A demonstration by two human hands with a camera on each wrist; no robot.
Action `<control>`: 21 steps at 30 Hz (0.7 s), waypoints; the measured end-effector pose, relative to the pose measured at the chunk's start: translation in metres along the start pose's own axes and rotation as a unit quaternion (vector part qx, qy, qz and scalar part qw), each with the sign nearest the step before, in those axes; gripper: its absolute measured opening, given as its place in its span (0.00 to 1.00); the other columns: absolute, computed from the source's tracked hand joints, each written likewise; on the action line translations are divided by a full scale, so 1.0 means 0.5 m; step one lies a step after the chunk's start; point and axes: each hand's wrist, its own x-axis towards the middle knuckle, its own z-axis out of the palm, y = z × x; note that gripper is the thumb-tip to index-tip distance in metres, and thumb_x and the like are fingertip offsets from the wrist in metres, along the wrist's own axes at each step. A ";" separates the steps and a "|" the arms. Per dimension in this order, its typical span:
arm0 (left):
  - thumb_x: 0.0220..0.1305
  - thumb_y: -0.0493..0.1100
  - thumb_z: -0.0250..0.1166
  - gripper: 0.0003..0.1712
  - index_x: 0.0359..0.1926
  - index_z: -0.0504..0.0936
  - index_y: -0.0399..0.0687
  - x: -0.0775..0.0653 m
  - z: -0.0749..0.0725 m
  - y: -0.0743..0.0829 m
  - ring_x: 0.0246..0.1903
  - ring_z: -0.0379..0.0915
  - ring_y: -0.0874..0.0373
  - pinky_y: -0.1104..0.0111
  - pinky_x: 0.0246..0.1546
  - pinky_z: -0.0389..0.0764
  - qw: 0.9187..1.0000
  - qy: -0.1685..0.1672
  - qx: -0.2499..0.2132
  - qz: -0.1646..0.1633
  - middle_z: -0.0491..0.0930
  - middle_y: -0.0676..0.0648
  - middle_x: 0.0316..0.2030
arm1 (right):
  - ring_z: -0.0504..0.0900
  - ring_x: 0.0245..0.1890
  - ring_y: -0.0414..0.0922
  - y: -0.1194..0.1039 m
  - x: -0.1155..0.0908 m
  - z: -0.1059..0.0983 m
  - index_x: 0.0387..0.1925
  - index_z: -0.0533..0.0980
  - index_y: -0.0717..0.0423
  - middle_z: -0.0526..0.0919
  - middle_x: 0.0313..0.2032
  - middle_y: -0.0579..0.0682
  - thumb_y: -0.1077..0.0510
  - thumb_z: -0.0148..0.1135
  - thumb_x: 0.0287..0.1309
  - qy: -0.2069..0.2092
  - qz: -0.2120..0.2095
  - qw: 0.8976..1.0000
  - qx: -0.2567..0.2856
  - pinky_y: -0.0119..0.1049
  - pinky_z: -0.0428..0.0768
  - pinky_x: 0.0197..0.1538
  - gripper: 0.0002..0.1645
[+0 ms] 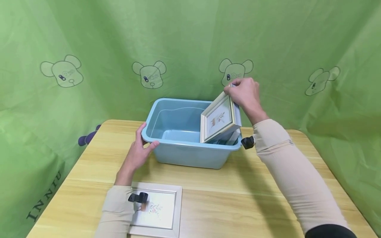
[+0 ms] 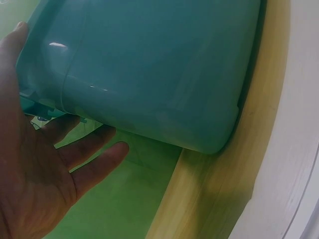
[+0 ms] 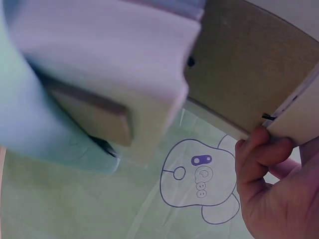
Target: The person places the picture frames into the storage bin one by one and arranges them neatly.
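Observation:
A light blue plastic basin (image 1: 190, 155) stands upright on the table. Leaning inside its right end is a picture frame (image 1: 218, 120) with a cream border and a plant print. My right hand (image 1: 247, 94) pinches this frame by its upper edge; in the right wrist view its brown backing board (image 3: 239, 59) shows. Behind and below it, a second pale frame (image 1: 234, 136) is mostly hidden. My left hand (image 1: 137, 153) rests at the basin's left front corner, thumb on the front rim and forefinger along the side. Its other fingers (image 2: 99, 164) extend loosely beside the wall.
Another white picture frame (image 1: 177, 211) lies flat near the table's front, partly under my left forearm. The wooden table (image 1: 226, 205) has edges at left and right. A green curtain (image 1: 190, 33) with bear drawings hangs close behind the basin and along both sides.

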 end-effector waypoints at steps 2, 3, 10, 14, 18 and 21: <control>0.64 0.58 0.63 0.50 0.75 0.38 0.71 0.001 0.001 0.000 0.63 0.69 0.39 0.45 0.68 0.64 1.000 -0.001 0.001 0.001 0.68 0.32 0.65 | 0.76 0.44 0.46 0.001 0.002 0.002 0.48 0.83 0.47 0.85 0.49 0.51 0.49 0.63 0.52 0.002 -0.001 1.000 -0.002 0.32 0.77 0.37 0.20; 0.64 0.58 0.63 0.50 0.75 0.38 0.71 0.001 0.001 -0.001 0.63 0.69 0.39 0.45 0.68 0.64 1.000 -0.001 0.001 0.001 0.68 0.32 0.65 | 0.77 0.44 0.46 0.001 0.002 0.003 0.48 0.83 0.48 0.85 0.49 0.52 0.49 0.63 0.53 0.003 -0.001 1.000 -0.002 0.32 0.78 0.37 0.20; 0.64 0.58 0.63 0.50 0.75 0.38 0.70 0.000 0.000 0.001 0.63 0.69 0.39 0.45 0.67 0.65 1.000 0.001 0.002 0.001 0.68 0.32 0.65 | 0.79 0.40 0.46 -0.003 0.011 0.010 0.50 0.83 0.48 0.85 0.50 0.53 0.47 0.64 0.52 -0.002 -0.006 1.000 -0.017 0.30 0.80 0.32 0.22; 0.64 0.58 0.63 0.50 0.75 0.38 0.70 0.000 0.001 0.001 0.63 0.69 0.39 0.45 0.67 0.65 1.000 -0.001 0.000 0.003 0.68 0.32 0.65 | 0.78 0.42 0.47 -0.005 0.015 0.013 0.49 0.83 0.49 0.84 0.51 0.53 0.47 0.64 0.53 -0.011 -0.007 1.000 -0.028 0.31 0.79 0.34 0.22; 0.64 0.57 0.63 0.50 0.75 0.39 0.69 -0.001 0.000 0.001 0.63 0.69 0.39 0.45 0.67 0.66 1.000 0.001 0.001 0.005 0.68 0.32 0.65 | 0.76 0.45 0.48 -0.006 0.018 0.016 0.50 0.82 0.50 0.83 0.52 0.54 0.47 0.64 0.53 -0.019 -0.009 0.999 -0.044 0.32 0.77 0.37 0.23; 0.64 0.57 0.63 0.50 0.75 0.39 0.70 -0.003 -0.001 0.002 0.62 0.69 0.39 0.46 0.67 0.66 1.000 0.003 0.000 0.004 0.69 0.31 0.64 | 0.76 0.47 0.49 -0.009 0.020 0.019 0.51 0.82 0.51 0.83 0.52 0.54 0.47 0.64 0.53 -0.032 -0.011 0.998 -0.059 0.33 0.77 0.38 0.24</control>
